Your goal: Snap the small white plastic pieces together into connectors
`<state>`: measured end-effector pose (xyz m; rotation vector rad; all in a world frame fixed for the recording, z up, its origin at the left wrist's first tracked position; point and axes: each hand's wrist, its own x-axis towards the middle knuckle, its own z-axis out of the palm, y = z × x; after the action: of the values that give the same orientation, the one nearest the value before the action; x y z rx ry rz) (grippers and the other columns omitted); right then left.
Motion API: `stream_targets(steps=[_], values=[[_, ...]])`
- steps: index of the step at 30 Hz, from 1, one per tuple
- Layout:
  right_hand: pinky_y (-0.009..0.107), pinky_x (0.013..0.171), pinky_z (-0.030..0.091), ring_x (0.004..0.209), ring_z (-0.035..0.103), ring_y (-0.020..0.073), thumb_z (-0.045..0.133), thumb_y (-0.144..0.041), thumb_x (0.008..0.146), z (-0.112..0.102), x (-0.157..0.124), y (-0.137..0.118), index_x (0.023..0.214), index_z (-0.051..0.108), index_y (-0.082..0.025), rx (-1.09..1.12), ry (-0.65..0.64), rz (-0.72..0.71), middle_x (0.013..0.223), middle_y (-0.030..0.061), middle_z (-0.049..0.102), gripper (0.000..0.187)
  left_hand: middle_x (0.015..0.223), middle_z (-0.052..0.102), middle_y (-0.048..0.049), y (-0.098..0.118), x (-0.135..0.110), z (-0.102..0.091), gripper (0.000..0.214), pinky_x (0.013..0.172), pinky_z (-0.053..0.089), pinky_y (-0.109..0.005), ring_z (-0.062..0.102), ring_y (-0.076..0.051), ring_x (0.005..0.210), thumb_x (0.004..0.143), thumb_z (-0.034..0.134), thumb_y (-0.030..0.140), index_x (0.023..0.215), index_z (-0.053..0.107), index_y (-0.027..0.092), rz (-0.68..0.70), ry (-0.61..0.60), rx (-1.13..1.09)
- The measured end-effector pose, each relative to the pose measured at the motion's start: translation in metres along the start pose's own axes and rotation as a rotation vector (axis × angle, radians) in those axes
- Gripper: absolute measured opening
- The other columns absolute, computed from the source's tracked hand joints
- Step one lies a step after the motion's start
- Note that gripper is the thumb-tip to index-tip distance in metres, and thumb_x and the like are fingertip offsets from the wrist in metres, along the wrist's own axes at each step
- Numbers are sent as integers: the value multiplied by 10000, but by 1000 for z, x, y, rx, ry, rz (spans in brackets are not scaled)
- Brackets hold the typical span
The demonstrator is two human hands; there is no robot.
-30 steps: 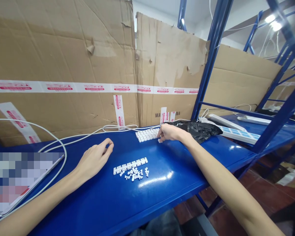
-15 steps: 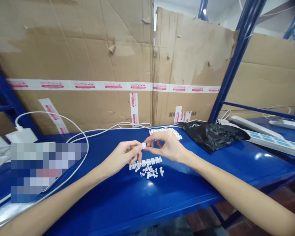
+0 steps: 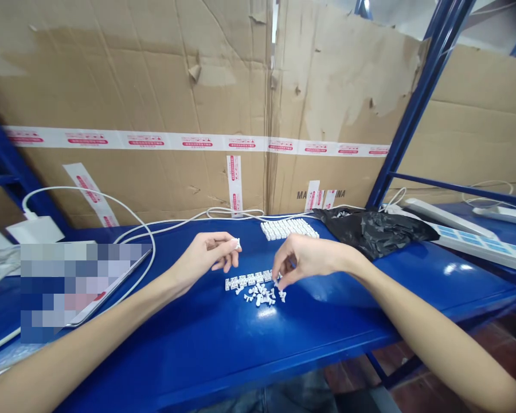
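Observation:
My left hand (image 3: 212, 252) pinches a small white plastic block (image 3: 237, 245) between thumb and forefinger, raised above the blue shelf. Lower and to the right, my right hand (image 3: 303, 258) reaches down with thumb and forefinger pinched on a small white plastic piece (image 3: 277, 283), mostly covered by the fingertips. Just beside those fingertips is a pile of loose white plastic pieces (image 3: 260, 294). Behind the pile, a row of white blocks (image 3: 247, 280) stands side by side, its right end partly hidden by my right hand. Farther back lies a larger group of white blocks (image 3: 288, 228).
A black plastic bag (image 3: 374, 229) lies at the back right, beside long white strips (image 3: 477, 244). White cables (image 3: 180, 221) run along the cardboard wall (image 3: 155, 92). At left are a white adapter (image 3: 36, 230) and a blurred-out flat item (image 3: 77, 287). The blue shelf (image 3: 206, 344) ends at a front edge.
My hands have moved apart. The left keeps the white block and has shifted slightly left; the right has let go of it and come down to the loose pieces.

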<state>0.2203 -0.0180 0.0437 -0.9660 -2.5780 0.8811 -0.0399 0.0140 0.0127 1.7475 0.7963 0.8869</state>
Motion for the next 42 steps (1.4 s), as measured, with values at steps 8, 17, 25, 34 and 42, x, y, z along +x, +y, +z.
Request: stream_targets(steps=[8,17,25,34,42], values=[[204,538,448,564,601,103,879,-368,728,9,6,2,937,769,-155,-91,105,-56,669,-13,690,318,521,639,-19,4,-5,10,379,479,342,-239,438,-102,444,866,689,496,905,767,128,-58,-119,140],[258,690,528,716,667,135,735,-249,897,29,19,-6,1007,753,-154,-206,546,-316,864,55,749,146,428,524,32,8,-10,12,412,458,246,-239,337,-83,408,899,644,533,869,747,136,-53,-142,176],[235,640,527,668,666,118,719,-238,888,20,9,-17,958,766,-157,-238,574,-401,815,37,752,117,468,627,-12,13,-9,14,339,451,313,-231,404,-89,410,859,703,475,844,760,142,2,-135,77],[203,533,495,640,646,108,722,-233,861,17,3,-26,924,767,-165,-215,639,-405,755,20,730,103,503,677,-33,12,-11,19,293,392,331,-201,479,-88,369,846,729,429,829,750,138,44,-122,-56],[221,549,466,644,636,115,755,-275,863,13,0,-21,957,797,-182,-186,465,-283,792,36,733,139,542,690,-49,0,-1,-3,311,372,313,-182,498,-81,372,866,701,414,825,735,108,73,-4,-91]])
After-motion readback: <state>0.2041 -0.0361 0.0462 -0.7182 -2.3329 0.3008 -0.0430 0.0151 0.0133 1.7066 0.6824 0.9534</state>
